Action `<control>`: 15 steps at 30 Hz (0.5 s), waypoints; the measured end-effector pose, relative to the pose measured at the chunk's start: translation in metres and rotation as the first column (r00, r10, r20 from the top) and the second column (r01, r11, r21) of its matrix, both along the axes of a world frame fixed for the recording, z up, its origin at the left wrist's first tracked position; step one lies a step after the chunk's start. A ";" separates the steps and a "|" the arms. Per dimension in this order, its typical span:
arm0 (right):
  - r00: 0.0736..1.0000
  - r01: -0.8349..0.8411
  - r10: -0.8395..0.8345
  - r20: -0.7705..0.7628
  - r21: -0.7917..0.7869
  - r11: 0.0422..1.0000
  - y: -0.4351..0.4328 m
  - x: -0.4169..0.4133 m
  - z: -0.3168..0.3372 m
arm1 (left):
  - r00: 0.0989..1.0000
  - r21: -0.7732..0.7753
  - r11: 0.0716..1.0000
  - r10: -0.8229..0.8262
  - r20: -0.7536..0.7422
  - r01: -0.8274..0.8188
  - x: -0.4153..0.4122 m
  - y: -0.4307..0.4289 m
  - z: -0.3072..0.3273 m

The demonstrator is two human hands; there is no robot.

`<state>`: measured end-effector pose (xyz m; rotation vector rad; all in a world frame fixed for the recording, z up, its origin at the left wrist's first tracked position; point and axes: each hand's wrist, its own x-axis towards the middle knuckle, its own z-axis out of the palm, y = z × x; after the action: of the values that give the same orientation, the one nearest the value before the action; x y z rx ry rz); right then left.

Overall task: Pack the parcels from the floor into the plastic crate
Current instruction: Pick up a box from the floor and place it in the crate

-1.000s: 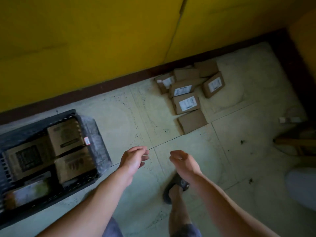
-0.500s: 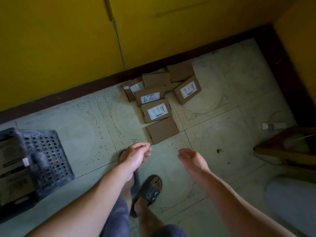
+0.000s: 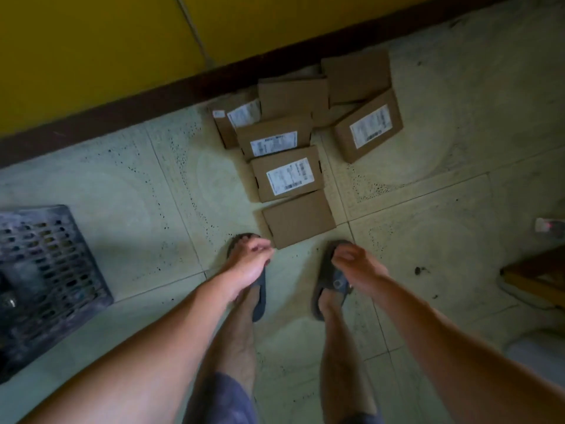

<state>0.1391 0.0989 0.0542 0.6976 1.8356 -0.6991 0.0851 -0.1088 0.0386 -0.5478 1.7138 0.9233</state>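
Observation:
Several flat brown cardboard parcels lie in a loose pile on the tiled floor by the skirting board. The nearest one, a plain parcel (image 3: 299,218), lies just ahead of my feet. Behind it sits a labelled parcel (image 3: 287,174), and another labelled parcel (image 3: 368,127) lies to the right. My left hand (image 3: 249,264) hangs with loosely curled fingers, empty, just left of the plain parcel's near corner. My right hand (image 3: 356,264) is also empty and relaxed, a little below and right of that parcel. The dark plastic crate (image 3: 49,270) stands at the far left, partly out of frame.
A yellow wall (image 3: 91,50) with a dark skirting board (image 3: 153,102) runs behind the pile. My two feet in dark sandals (image 3: 330,286) stand on the floor under my hands. A wooden object (image 3: 538,276) and a small white item (image 3: 547,226) lie at the right edge.
I have stepped closer to the parcels, which now lie just ahead of both hands. The crate has slid to the left edge of view. Both hands stay empty.

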 end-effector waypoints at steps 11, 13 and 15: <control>0.985 0.170 -0.168 -0.030 0.051 0.984 0.024 -0.031 -0.183 | 0.981 -0.404 0.901 -0.091 0.172 0.155 0.009 0.029 -0.203; 0.980 0.195 -0.191 -0.057 0.095 0.976 0.030 -0.034 -0.208 | 0.973 -0.456 0.871 -0.096 0.209 0.184 0.009 0.036 -0.221; 0.977 0.210 -0.204 -0.060 0.105 0.972 0.032 -0.035 -0.226 | 0.968 -0.482 0.852 -0.103 0.231 0.205 0.013 0.038 -0.242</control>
<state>0.1045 0.1311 -0.1717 0.9630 1.8740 -0.7593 0.0980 -0.0704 -0.2030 -0.8004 1.7844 0.2799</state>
